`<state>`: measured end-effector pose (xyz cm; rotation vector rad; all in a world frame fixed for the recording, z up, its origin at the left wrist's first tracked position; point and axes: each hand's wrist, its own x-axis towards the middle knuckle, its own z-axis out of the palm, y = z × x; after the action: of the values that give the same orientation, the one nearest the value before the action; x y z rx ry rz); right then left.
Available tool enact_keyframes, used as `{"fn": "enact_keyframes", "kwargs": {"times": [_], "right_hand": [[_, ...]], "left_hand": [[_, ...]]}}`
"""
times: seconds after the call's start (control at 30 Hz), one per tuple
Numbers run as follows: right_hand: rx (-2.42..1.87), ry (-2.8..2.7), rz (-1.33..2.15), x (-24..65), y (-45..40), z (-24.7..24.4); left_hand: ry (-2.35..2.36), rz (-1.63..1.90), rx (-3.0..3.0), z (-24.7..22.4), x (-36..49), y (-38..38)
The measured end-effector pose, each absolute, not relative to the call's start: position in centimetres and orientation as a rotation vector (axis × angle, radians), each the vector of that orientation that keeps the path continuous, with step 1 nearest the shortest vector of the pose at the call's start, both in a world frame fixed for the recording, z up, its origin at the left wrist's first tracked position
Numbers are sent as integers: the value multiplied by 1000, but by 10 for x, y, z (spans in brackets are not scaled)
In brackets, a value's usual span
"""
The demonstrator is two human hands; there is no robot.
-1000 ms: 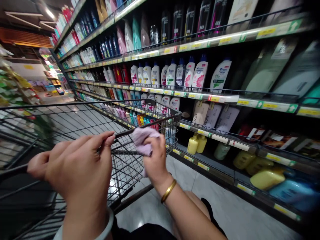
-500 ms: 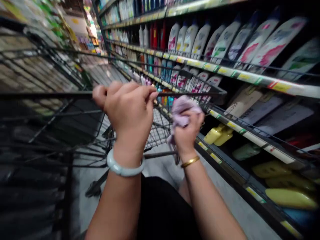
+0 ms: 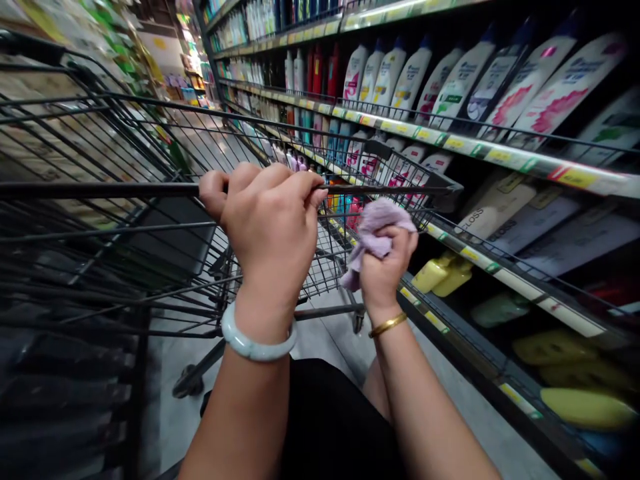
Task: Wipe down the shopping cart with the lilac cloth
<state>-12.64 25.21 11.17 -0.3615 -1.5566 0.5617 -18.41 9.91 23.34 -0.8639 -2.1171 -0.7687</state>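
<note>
A dark wire shopping cart (image 3: 150,227) stands sideways in front of me, with its top rim rail crossing the view. My left hand (image 3: 270,213), with a pale green bangle at the wrist, is closed over that rail. To its right and a little lower is my right hand (image 3: 387,263), with a gold bangle. Its fingers are wrapped round a crumpled lilac cloth (image 3: 383,223), part of which hangs below the fist. The cloth is near the cart's wire side; whether it touches the wires I cannot tell.
Shelves with white shampoo bottles (image 3: 460,83) run along the right, price strips on their edges. Yellow bottles (image 3: 435,273) lie on a lower shelf. Dark stacked goods (image 3: 75,400) stand at the lower left. Grey floor (image 3: 320,340) shows under the cart, and an aisle stretches away behind it.
Both hands and the cart appear slightly further right in the view. My left hand still grips the rail and my right still holds the cloth. The picture is sharper now.
</note>
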Motion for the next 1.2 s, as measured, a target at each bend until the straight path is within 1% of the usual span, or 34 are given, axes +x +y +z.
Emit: {"fn": "enact_keyframes", "kwargs": {"times": [0.07,0.1,0.27,0.33,0.47,0.57,0.63,0.7,0.77,0.93,1.0,1.07,1.2], "right_hand": [[-506,-1453,597,-126,261,110],[-510,-1453,607,-127,258,109],[-105,-1819,611,-135,220,104],[-56,-1829,630,-136,223,103],[-268,-1600,731,-134,254,103],[-429,-1501,785,-136,254,99],[-408,-1591,800,-138,241,96],[-289,-1757,800,-140,231,95],[-249,-1819,815,-138,235,94],[-661,-1463,982,-132,280,93],[-751,-1399,1049,-135,281,91],[-684,-1448,1065,-140,268,93],[-356,-1610,981,-151,245,103]], "left_hand": [[-2114,-770,-873,233,-184,100],[-2112,-769,-876,232,-185,100],[-2093,-738,-873,230,-188,101],[-2093,-720,-876,231,-188,101],[-2160,-602,-900,233,-184,100],[-2208,-486,-934,233,-184,99],[-2217,-412,-951,232,-187,100],[-2218,-366,-964,231,-191,100],[-2222,-351,-977,231,-194,101],[-2219,-308,-965,233,-194,109],[-2220,-330,-958,234,-192,113],[-2224,-354,-959,235,-191,118],[-2213,-328,-959,234,-193,124]]}}
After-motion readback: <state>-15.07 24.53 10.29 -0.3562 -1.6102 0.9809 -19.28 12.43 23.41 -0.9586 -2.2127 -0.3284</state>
